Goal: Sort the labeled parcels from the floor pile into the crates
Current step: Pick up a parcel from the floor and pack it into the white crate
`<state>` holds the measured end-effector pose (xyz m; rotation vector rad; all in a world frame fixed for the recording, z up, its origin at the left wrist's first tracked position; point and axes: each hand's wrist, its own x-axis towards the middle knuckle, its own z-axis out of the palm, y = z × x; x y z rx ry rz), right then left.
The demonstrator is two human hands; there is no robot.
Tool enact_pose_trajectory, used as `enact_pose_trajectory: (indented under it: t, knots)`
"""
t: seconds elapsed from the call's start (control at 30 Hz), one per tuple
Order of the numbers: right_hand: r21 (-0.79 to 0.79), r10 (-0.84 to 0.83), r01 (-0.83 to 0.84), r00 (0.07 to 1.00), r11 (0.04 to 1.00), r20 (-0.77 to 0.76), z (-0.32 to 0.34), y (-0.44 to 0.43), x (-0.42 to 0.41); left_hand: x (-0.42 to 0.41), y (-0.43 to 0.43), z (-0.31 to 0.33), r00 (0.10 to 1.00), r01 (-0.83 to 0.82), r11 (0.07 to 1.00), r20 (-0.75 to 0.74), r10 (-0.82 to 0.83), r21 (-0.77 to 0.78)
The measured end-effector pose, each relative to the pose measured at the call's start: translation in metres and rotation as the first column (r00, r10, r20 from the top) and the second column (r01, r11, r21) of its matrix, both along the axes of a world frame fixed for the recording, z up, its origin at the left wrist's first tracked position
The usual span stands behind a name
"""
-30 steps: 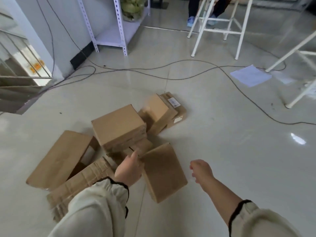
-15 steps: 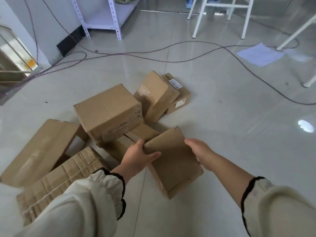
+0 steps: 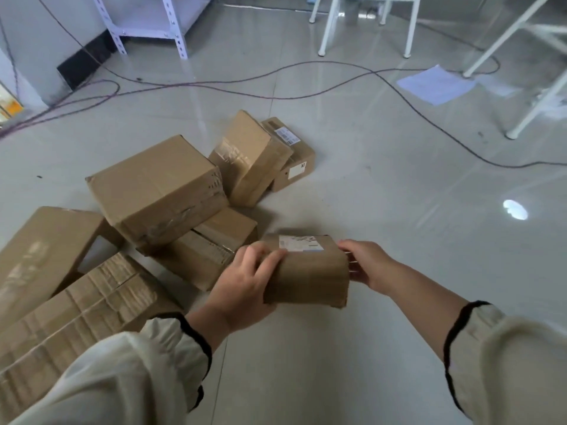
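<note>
A small brown cardboard parcel (image 3: 310,271) with a white label on its top face is held above the floor between both hands. My left hand (image 3: 245,286) grips its left end, fingers curled over the top edge. My right hand (image 3: 368,263) holds its right end. To the left lies the floor pile: a large box (image 3: 156,188) stacked on a flatter box (image 3: 208,243), a tilted box (image 3: 248,157), a labelled box (image 3: 293,151) behind it, and two worn boxes (image 3: 76,308) at the left edge. No crate is in view.
Dark cables (image 3: 276,78) snake across the shiny tiled floor behind the pile. A white metal shelf (image 3: 147,23) stands at the back left, white stool legs (image 3: 328,29) at the back, a table frame (image 3: 534,96) at right. A sheet of paper (image 3: 435,84) lies nearby.
Both hands closed on the small parcel, lifted it off the floor and turned it so its labelled face points up. The view dipped closer to the pile.
</note>
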<state>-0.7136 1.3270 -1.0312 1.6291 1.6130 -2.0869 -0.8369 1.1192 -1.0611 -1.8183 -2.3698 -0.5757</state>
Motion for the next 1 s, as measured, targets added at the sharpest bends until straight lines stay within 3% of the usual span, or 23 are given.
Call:
enact_pose_trajectory:
  t: [0.13,0.33,0.47,0.53,0.6,0.67,0.7,0.77,0.87,1.0]
  knots:
    - [-0.100,0.106,-0.099,0.992,0.990,0.067,-0.014,0.001,0.022,0.013,-0.015,-0.018,0.991,0.130,0.982,-0.002,-0.132,-0.138]
    - [-0.093,0.249,-0.240,0.963,0.966,0.101,-0.015,-0.006,0.024,0.030,-0.015,-0.026,0.983,0.173,0.878,0.132,-0.126,-0.446]
    - [-0.076,0.254,-0.245,0.956,0.967,0.147,-0.013,-0.008,0.023,0.029,-0.014,-0.019,0.972,0.102,0.895,0.235,0.003,-0.434]
    - [-0.008,0.241,-0.245,0.945,0.969,0.221,-0.016,-0.005,0.022,0.025,-0.012,-0.016,0.934,-0.047,0.928,0.314,0.172,-0.369]
    - [0.137,0.200,-0.240,0.946,0.961,0.254,-0.021,-0.002,0.020,0.024,-0.005,-0.016,0.856,-0.207,0.901,0.375,0.355,-0.381]
    - [0.363,0.249,-0.332,0.934,0.871,0.257,-0.022,0.002,0.018,0.026,-0.001,-0.016,0.711,-0.294,0.821,0.462,0.530,-0.490]
    - [0.475,0.320,-0.423,0.904,0.772,0.284,-0.020,0.004,0.016,0.029,-0.001,-0.017,0.646,-0.291,0.784,0.491,0.584,-0.549]
    - [0.601,0.457,-0.588,0.806,0.542,0.377,-0.016,0.008,0.012,0.040,-0.003,-0.018,0.620,-0.222,0.748,0.502,0.603,-0.625]
    - [0.564,0.581,-0.741,0.654,0.364,0.485,-0.022,0.011,0.008,0.058,-0.006,-0.020,0.644,-0.189,0.745,0.492,0.586,-0.640]
    - [0.458,0.615,-0.855,0.501,0.243,0.609,-0.031,0.005,0.008,0.065,-0.005,-0.019,0.625,-0.184,0.740,0.504,0.596,-0.647]
